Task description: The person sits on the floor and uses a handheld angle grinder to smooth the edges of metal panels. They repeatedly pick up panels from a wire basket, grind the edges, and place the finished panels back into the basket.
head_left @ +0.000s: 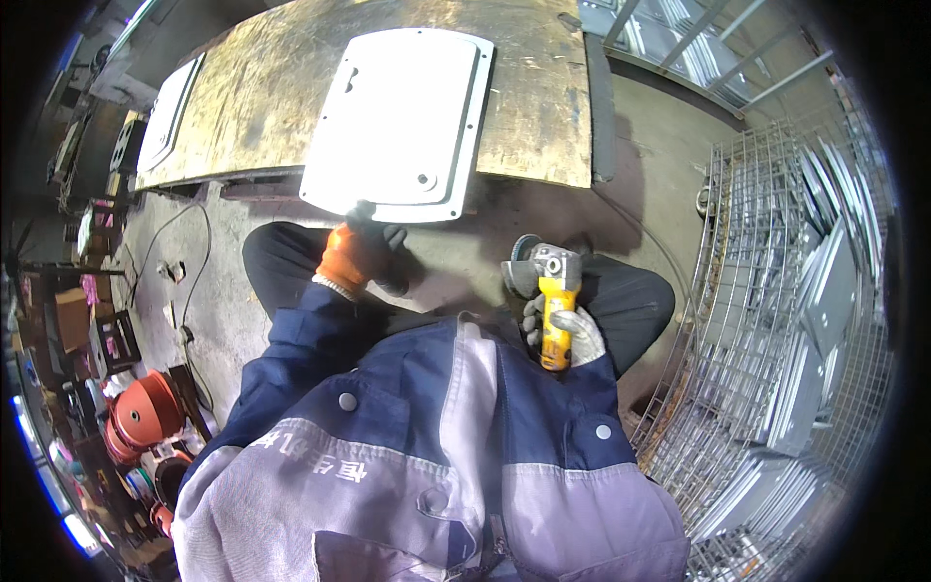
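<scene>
A large white panel (398,126) with rounded corners and small holes along its rim lies on the wooden table, its near end jutting past the table edge. My left hand (359,250), in an orange glove with dark fingers, holds that near edge. One dark fingertip laps over the panel, and another digit shows just below the edge. In my right hand (580,333), gloved in pale grey, is a yellow angle grinder (558,315). Its metal head and disc guard point away from me, near my right knee. My grip closes round the yellow body.
The wooden table (538,107) spans the far side. Another white panel (170,112) lies at its left end. On the right stands a wire cage (703,291) with stacked grey panels (824,281). Reddish round tubs (145,407) sit at lower left. A cable (208,242) trails over the floor.
</scene>
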`<state>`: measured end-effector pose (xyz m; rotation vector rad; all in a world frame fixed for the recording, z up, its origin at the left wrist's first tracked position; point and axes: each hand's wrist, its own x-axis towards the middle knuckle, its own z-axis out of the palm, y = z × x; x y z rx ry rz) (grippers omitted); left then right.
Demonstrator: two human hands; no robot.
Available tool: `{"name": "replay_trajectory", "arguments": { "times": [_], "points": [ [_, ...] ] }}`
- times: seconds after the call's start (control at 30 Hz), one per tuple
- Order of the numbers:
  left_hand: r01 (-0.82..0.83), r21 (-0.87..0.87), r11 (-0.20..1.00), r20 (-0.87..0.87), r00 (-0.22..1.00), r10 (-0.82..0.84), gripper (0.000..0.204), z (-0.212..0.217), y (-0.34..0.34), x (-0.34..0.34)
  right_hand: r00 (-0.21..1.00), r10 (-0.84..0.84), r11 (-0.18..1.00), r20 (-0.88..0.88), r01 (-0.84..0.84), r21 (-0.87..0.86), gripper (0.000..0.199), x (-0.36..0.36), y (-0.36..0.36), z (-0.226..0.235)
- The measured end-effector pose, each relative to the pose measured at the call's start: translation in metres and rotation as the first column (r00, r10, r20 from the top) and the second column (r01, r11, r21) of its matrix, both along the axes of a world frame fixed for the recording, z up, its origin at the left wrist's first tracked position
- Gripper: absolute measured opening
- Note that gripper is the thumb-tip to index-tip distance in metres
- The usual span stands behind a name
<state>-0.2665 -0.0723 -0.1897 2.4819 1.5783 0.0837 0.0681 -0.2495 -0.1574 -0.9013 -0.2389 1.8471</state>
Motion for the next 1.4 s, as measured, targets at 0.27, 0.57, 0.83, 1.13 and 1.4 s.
{"name": "replay_trajectory", "arguments": {
  "times": [0.27,0.57,0.83,1.13,1.4],
  "points": [
    [-0.165,-0.265,0.950,0.861,0.402,0.310,0.034,-0.038,-0.008,-0.017,0.996,0.082,0.995,0.032,-0.083,0.052,0.040,0.022,0.082,0.053],
    [-0.050,-0.436,0.898,0.850,0.305,0.430,0.045,-0.011,-0.004,-0.011,0.935,0.192,0.980,0.297,-0.201,0.000,0.044,0.002,0.184,0.100],
    [0.190,-0.756,0.627,0.654,0.249,0.714,0.040,-0.028,-0.003,-0.029,0.899,0.359,0.929,0.252,-0.317,-0.191,0.043,-0.018,0.213,0.089],
    [0.443,-0.694,0.567,0.374,-0.451,0.810,0.050,-0.007,-0.010,-0.014,0.894,0.387,0.911,0.227,-0.332,-0.247,0.044,-0.027,0.211,0.100],
    [0.482,-0.680,0.553,0.329,-0.472,0.817,0.043,-0.036,-0.013,-0.025,0.890,0.420,0.895,0.178,-0.375,-0.240,0.044,-0.033,0.212,0.098]
  ]
}}
